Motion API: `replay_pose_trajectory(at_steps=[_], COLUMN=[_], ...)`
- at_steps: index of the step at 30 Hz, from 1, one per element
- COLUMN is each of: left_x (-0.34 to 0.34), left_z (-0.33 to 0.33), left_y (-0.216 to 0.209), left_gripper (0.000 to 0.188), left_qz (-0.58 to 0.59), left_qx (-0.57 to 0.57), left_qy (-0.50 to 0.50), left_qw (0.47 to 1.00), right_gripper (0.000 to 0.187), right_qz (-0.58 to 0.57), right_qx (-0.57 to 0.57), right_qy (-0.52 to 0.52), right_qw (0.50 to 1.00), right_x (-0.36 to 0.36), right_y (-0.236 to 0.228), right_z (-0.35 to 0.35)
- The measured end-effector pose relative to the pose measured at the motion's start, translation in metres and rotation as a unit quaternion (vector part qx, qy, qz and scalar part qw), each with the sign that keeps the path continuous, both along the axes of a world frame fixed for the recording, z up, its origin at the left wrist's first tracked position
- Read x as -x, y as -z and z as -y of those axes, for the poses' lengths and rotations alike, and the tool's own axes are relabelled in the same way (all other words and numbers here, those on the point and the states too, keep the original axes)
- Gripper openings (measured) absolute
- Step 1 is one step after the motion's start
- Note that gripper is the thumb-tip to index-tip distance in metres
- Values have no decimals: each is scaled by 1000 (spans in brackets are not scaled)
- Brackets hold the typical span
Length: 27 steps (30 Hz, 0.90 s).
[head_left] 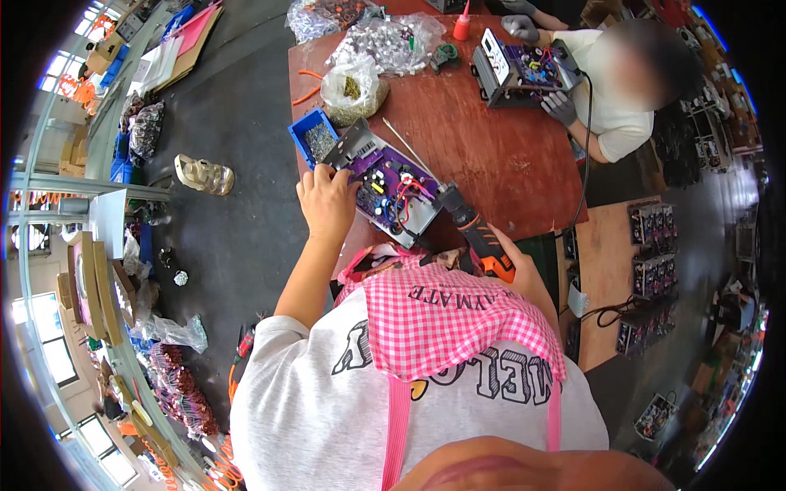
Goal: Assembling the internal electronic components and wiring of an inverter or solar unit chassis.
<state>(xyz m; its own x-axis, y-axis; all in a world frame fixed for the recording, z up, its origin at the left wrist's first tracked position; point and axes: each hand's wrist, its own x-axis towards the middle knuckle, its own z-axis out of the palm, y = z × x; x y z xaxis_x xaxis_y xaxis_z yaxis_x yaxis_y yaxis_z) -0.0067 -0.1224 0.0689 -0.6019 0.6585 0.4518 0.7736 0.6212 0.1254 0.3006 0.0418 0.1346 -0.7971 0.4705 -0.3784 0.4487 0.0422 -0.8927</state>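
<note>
A metal chassis (423,221) carrying a purple circuit board (383,185) with red and black wires lies on the table close to me. My left hand (327,200) is at its left end, fingers bent and closed on the chassis edge by the upright slotted panel (359,144). My right hand (524,266) is wrapped round a black-and-orange power screwdriver (471,225). Its long thin bit (405,146) points up and left over the board's far side, and the tip looks clear of the board. Just beyond my left hand stands a blue bin (301,131) of small screws.
On the red table (508,172) are an open bag of brass-coloured parts (354,92), a bag of silvery parts (385,42) and a red bottle (462,27). Across it, a gloved co-worker (614,90) handles another unit (528,69). A black cable (587,155) hangs nearby.
</note>
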Motion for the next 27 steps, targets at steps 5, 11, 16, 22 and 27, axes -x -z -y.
replay_pose_trajectory(at_steps=[5,11,16,22,27], left_x=[10,22,29,39,42], left_z=[1,-8,-12,-19,-19], left_y=[10,6,-4,-8,-9], left_gripper=[17,8,6,9,9], left_qz=[-13,-24,6,30,37], left_qx=[9,-45,-51,-69,-63], left_qy=[-5,9,-17,-31,-30], left_qw=[1000,999,999,997,997], right_gripper=[85,87,85,83,85], right_qz=[-5,-56,-52,-42,-18], right_qx=[-45,-172,-235,-262,-284], right_qy=[-24,-71,-91,-135,-161], right_qw=[999,981,966,955,945], right_x=[-2,2,17,34,44], right_y=[5,1,-9,-7,-3], right_z=[-9,-33,-56,-78,-86])
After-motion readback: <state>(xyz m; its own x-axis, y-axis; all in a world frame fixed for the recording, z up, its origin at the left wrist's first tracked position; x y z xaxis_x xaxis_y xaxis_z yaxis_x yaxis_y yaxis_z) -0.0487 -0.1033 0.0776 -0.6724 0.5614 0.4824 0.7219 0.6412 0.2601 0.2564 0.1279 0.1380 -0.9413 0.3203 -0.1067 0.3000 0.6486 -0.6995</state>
